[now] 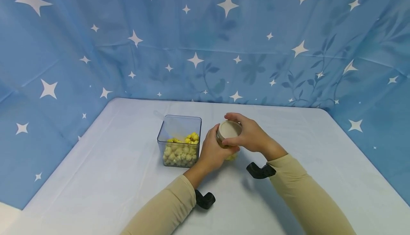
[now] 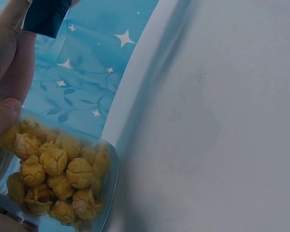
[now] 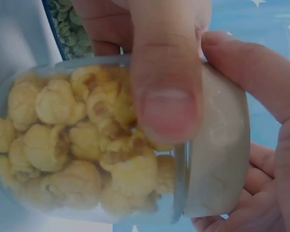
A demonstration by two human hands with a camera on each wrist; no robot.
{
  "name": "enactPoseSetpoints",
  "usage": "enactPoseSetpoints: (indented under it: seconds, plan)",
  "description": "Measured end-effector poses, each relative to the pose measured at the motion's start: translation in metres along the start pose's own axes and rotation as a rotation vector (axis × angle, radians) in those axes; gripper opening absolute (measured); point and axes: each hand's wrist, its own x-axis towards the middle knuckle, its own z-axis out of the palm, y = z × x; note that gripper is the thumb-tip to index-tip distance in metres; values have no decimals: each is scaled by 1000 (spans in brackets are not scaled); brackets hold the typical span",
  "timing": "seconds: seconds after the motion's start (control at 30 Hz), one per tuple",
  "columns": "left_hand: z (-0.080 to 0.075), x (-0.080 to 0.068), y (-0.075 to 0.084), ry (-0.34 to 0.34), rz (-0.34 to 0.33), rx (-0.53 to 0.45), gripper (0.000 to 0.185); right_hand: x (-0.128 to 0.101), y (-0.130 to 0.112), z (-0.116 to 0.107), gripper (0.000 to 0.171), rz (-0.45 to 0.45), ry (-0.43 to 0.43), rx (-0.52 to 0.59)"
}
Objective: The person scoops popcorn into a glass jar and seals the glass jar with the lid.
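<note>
A small clear jar [image 1: 230, 146] full of yellow puffed pieces stands just above the white table [image 1: 112, 178], right of a clear square container [image 1: 179, 140] partly filled with the same pieces. My left hand [image 1: 213, 149] grips the jar's body from the left. My right hand [image 1: 245, 133] is curled over its beige lid [image 1: 228, 129]. In the right wrist view the thumb [image 3: 166, 96] and fingers pinch the lid [image 3: 217, 154] on the jar [image 3: 77, 150]. In the left wrist view the jar [image 2: 58, 176] shows beside my left thumb [image 2: 2, 118].
Blue star-patterned cloth [image 1: 205, 42] walls the table at the back and both sides. Black wrist camera mounts [image 1: 205, 199] [image 1: 260, 171] hang under both beige sleeves. Bare tabletop lies to the left, right and front of the two containers.
</note>
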Motion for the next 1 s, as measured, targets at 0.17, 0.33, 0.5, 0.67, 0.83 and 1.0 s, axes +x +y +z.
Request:
enactPoseSetpoints:
  seconds: [0.17, 0.33, 0.5, 0.67, 0.83, 1.0]
  plan:
    - [0, -1, -1, 3, 6, 7, 97, -2, 4, 0, 92, 3, -10, 35]
    - [1, -1, -2, 9, 20, 13, 97, -11, 11, 1, 99, 33, 29, 66]
    - [1, 0, -2, 10, 14, 3, 95, -16, 15, 1, 96, 41, 66, 60]
    - [2, 1, -3, 14, 10, 3, 95, -16, 17, 1, 88, 18, 68, 73]
    - [2, 1, -2, 15, 11, 12, 95, -15, 19, -1, 84, 6, 39, 105]
    - [2, 1, -2, 16, 15, 14, 95, -14, 20, -3, 83, 0, 12, 113]
